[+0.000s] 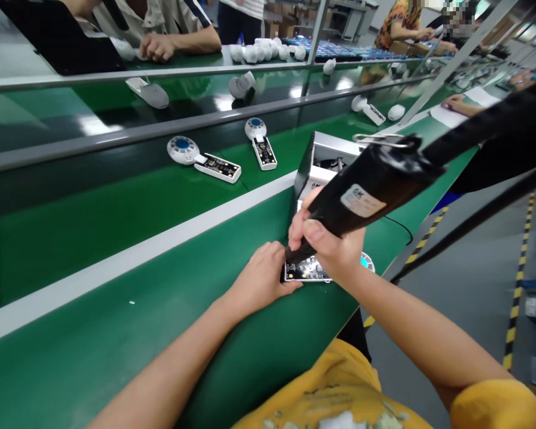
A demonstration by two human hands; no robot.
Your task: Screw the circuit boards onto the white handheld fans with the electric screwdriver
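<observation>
My left hand (259,280) presses down on a white handheld device with an exposed black circuit board (306,270), which lies on the green bench mat. My right hand (326,244) is wrapped around a black electric screwdriver (366,199). The screwdriver's tip points down at the board's near-left corner, and my fingers hide the exact contact point. Part of the device is covered by my hands, and its round blue-centred end (367,262) shows just beyond my right wrist.
Two similar devices (204,159) lie on the green conveyor belt (129,199) beyond a white strip. A metal fixture (328,158) stands behind my hands. Co-workers' hands (158,46) rest across the line, near several white parts (254,52).
</observation>
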